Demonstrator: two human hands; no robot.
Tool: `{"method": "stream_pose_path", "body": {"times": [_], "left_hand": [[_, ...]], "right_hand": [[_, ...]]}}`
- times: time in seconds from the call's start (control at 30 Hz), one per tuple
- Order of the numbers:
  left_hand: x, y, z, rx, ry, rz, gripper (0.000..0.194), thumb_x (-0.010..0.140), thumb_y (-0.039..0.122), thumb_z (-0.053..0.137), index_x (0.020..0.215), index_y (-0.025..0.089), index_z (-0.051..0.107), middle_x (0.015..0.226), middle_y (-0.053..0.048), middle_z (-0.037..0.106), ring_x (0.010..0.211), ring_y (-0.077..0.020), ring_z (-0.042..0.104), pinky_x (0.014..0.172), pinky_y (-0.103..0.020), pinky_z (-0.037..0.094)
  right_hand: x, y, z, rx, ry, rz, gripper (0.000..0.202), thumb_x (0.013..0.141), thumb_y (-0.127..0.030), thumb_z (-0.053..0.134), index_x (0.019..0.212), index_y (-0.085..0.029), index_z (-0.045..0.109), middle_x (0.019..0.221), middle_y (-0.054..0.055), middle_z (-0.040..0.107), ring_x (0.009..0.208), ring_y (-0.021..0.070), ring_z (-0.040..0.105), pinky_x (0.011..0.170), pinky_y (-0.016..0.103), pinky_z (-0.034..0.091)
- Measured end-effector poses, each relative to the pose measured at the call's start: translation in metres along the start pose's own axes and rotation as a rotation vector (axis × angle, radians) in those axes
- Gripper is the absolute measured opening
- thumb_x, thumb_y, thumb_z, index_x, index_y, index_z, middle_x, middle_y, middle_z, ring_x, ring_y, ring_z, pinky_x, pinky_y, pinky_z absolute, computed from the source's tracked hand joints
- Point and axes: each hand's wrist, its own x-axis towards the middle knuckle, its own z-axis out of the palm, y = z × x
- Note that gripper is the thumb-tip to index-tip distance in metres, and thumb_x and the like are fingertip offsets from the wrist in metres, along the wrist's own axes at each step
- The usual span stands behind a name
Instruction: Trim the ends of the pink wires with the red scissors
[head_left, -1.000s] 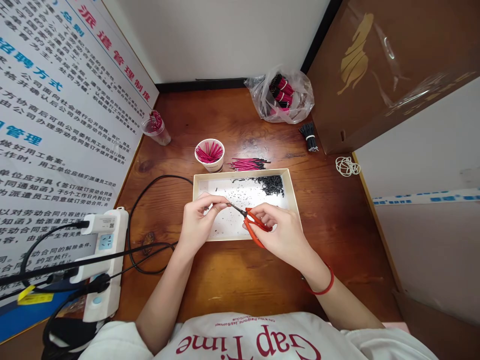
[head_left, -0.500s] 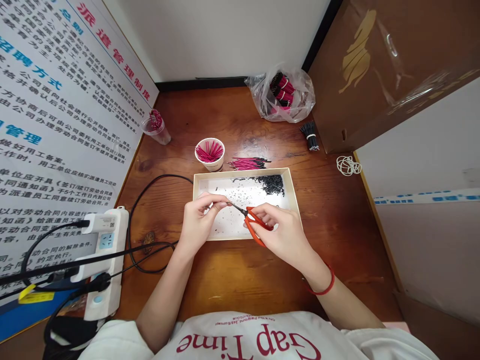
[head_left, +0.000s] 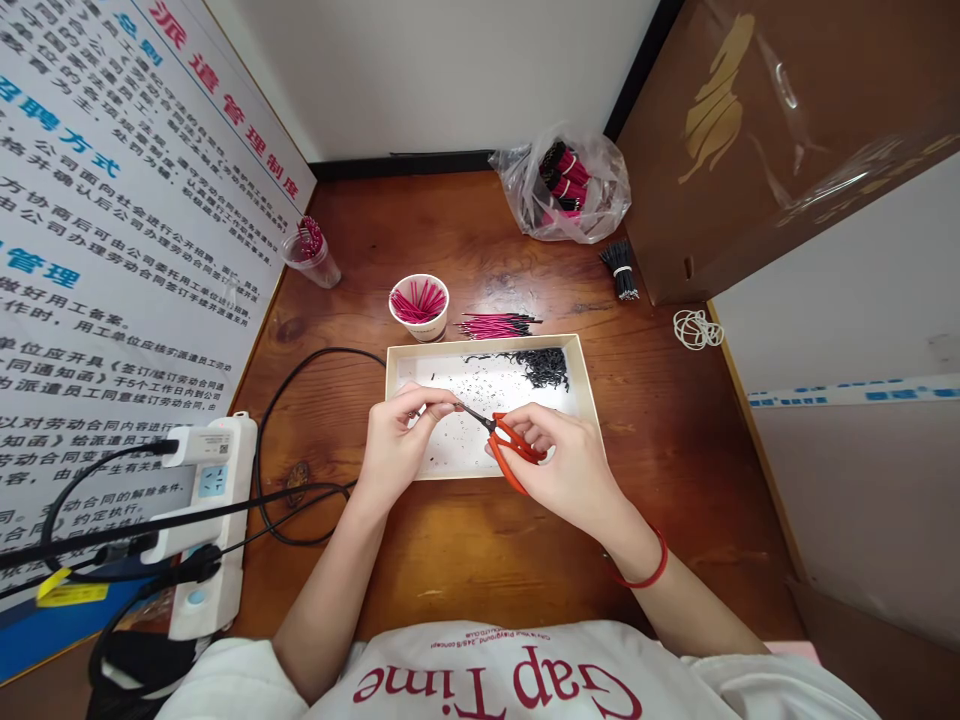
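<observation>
My right hand [head_left: 559,450] is wrapped round the orange handles of a pair of scissors [head_left: 517,448]. Their dark blades point left and reach the fingertips of my left hand [head_left: 405,435]. Thumb and forefinger of that left hand are pinched together; whatever small piece is between them is too small to make out. Both hands are over a shallow white box [head_left: 465,470]. Inside it, black short tube-like pieces [head_left: 546,368] are heaped at the far right, and tiny dark bits are scattered over the bottom.
Behind the box stand a paper cup [head_left: 420,325] of pink wires and a pile of pink-and-black wires [head_left: 496,326]. Farther back are a clear plastic cup [head_left: 322,268], a plastic bag [head_left: 517,205] with wire bundles, a black bundle [head_left: 621,270] and white bands [head_left: 697,329]. A power strip [head_left: 240,500] is at left.
The orange scissor handles have come slightly closer together in my right hand. My left hand keeps its pinch in the same place.
</observation>
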Motion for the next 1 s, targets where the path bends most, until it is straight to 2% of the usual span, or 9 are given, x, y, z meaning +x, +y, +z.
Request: {"method": "stream_pose_path", "body": {"times": [0.4, 1.0], "left_hand": [[0.0006, 0.0001, 0.0005, -0.008, 0.002, 0.001, 0.012, 0.082, 0.022, 0.069, 0.076, 0.022, 0.079, 0.075, -0.001, 0.077, 0.074, -0.0157, 0.067, 0.071, -0.026, 0.048], [0.0005, 0.0007, 0.0002, 0.039, -0.007, 0.043, 0.013, 0.084, 0.024, 0.067, 0.077, 0.022, 0.078, 0.076, -0.004, 0.077, 0.077, -0.0199, 0.067, 0.074, -0.032, 0.051]], "right_hand": [[0.0002, 0.001, 0.0007, 0.004, 0.001, -0.01, 0.005, 0.078, -0.024, 0.073, 0.079, -0.021, 0.069, 0.069, 0.0, 0.072, 0.053, 0.0117, 0.059, 0.051, 0.023, 0.05], [-0.0008, 0.0047, 0.0003, -0.036, 0.001, -0.003, 0.001, 0.081, -0.022, 0.07, 0.08, -0.022, 0.07, 0.069, -0.001, 0.073, 0.055, 0.0133, 0.062, 0.053, 0.024, 0.05]]}}
